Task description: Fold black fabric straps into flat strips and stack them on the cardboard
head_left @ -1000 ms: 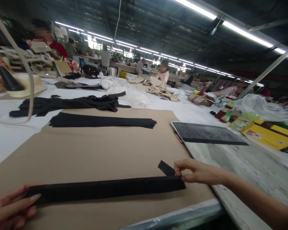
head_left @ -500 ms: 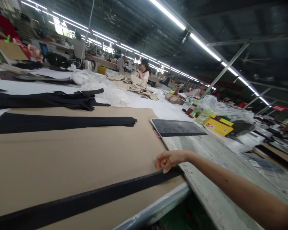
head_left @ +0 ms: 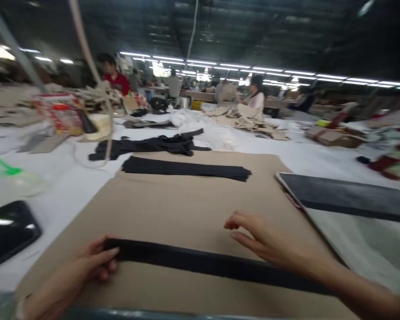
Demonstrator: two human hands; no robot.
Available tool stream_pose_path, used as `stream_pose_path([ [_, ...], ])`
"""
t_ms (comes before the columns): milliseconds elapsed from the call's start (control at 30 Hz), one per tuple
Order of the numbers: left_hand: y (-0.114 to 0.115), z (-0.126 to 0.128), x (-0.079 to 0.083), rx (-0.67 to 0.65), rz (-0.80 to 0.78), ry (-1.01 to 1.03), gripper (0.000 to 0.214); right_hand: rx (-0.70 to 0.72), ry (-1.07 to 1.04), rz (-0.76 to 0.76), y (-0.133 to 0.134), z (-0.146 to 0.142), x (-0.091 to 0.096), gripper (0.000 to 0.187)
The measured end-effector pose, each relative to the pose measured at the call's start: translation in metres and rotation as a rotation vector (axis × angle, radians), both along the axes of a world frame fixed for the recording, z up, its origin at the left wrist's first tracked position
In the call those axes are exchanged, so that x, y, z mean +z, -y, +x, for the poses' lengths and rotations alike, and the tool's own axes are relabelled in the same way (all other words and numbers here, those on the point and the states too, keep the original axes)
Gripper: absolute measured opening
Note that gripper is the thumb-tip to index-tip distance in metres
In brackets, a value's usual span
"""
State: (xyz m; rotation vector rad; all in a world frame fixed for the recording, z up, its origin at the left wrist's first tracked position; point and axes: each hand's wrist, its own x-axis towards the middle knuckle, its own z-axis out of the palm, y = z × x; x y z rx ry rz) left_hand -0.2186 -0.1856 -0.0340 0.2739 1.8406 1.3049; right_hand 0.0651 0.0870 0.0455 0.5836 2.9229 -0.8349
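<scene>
A long black fabric strip (head_left: 200, 261) lies across the brown sheet (head_left: 183, 209) along its near side. My left hand (head_left: 95, 262) pinches the strip's left end between thumb and fingers. Over the sheet, just beyond the strip, my right hand (head_left: 253, 231) hovers with thumb and fingers apart, holding nothing. My right forearm covers part of the strip's right end. Farther back on the same sheet rests a stack of similar black strips (head_left: 186, 169).
A pale board (head_left: 356, 235) bearing a dark grey panel (head_left: 353, 193) is on the right. At left lies a black phone-like object (head_left: 11, 233). Behind are a tangled heap of black strips (head_left: 150, 146), clear plastic (head_left: 203, 126) and beige cut pieces (head_left: 250, 119). Co-workers sit farther off.
The view has swung left and levelled. My left hand has come into view, gripping the strip's left end. My right hand has left the strip's right end and its fingers have opened.
</scene>
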Motion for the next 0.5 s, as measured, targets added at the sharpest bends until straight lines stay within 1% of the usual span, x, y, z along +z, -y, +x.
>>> stream_pose_path([
  [33, 0.006, -0.004, 0.004, -0.083, 0.028, 0.000, 0.050, 0.052, -0.068, -0.056, 0.018, -0.023, -0.005, 0.022],
  [100, 0.010, -0.006, 0.007, -0.118, 0.043, -0.021, 0.049, 0.145, -0.155, -0.128, 0.056, -0.067, -0.015, 0.025],
  [200, 0.006, -0.004, 0.003, -0.121, 0.060, -0.076, 0.049, 0.200, -0.176, -0.104, 0.101, -0.127, -0.031, 0.028],
  [267, 0.005, -0.004, -0.002, -0.141, 0.068, -0.102, 0.051, 0.200, -0.175, -0.075, 0.119, -0.156, -0.044, 0.026],
  [367, 0.007, -0.006, -0.010, -0.166, 0.068, -0.131, 0.053, 0.160, -0.159, -0.059, 0.131, -0.178, -0.062, 0.015],
  [500, 0.015, -0.015, -0.015, -0.183, 0.058, -0.176, 0.052, 0.104, -0.166, -0.028, 0.138, -0.182, -0.075, 0.010],
])
